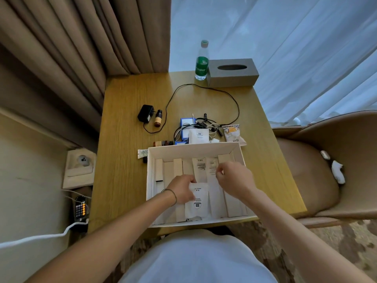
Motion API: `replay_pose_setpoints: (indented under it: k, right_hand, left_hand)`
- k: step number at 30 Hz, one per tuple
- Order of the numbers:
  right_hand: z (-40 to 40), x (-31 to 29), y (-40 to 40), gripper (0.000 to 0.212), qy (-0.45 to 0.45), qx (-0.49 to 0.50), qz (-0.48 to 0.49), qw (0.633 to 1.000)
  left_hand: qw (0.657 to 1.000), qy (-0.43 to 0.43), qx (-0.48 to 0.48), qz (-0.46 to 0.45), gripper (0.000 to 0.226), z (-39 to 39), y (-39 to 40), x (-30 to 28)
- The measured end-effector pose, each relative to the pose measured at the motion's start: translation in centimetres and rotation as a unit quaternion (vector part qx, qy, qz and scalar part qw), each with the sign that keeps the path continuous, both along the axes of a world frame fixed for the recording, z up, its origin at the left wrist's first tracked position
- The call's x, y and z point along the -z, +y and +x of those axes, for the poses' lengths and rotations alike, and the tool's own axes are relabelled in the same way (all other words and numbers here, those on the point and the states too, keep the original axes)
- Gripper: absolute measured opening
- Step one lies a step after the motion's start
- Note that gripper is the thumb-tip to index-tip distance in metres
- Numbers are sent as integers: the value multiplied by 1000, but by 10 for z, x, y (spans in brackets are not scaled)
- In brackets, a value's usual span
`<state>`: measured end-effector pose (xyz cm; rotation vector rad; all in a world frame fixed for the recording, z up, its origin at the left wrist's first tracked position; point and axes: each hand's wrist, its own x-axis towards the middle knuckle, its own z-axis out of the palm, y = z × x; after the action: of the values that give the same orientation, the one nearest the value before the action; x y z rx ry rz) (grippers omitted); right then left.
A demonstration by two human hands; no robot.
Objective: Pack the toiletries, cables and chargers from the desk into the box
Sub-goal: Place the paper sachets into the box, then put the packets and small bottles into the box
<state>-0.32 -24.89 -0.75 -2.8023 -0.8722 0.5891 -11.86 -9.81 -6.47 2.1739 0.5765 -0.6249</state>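
A white box (pixel 193 150) sits at the desk's near edge with several slim toiletry packets (pixel 201 168) lying side by side inside. My left hand (pixel 181 187) grips the top of a white sachet (pixel 196 203) lying over those packets. My right hand (pixel 232 178) hovers inside the box with fingers curled; whether it pinches a packet is unclear. Beyond the box lie a tangle of cables (pixel 202 124) over blue-white chargers (pixel 186 121), a white pouch (pixel 199 135), a black adapter (pixel 145 113) with its long cord (pixel 204 87), two brown bottles (pixel 158 118) (pixel 163 143), a tube (pixel 142 153) and a snack pack (pixel 232 134).
A green-labelled water bottle (pixel 202 62) and a grey tissue box (pixel 231 72) stand at the desk's far edge. A tan chair (pixel 326 164) is on the right. A wall socket (pixel 80 164) and a phone (pixel 80 209) are low on the left, beside curtains.
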Motion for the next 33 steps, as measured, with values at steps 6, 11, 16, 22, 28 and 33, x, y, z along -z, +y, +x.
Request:
replay_pose_setpoints:
  k: [6,11,16,22,28,33]
  right_hand:
    - [3,-4,-1,25,10,9,34,999]
    - [12,-13,0,25,22,17,70,997]
    - [29,-31,8,21,22,35,103,994]
    - [67,-51,19,19,-3,77,172,982]
    - [123,-30,22,23,27,142,192,971]
    - [159,19,18,20,66,192,158,966]
  left_hand:
    - [979,-62,117,158,33,-3,-13,9]
    - [953,-63,173,239,42,-2,-10,10]
    - [953,-146,108,241,44,-2,-9,-8]
    - [921,-324,1,217,21,18,1,-62]
    - [910,-353,-96,196,12,51,32,-91]
    - [928,-287,-146,189,15,75,48,-88]
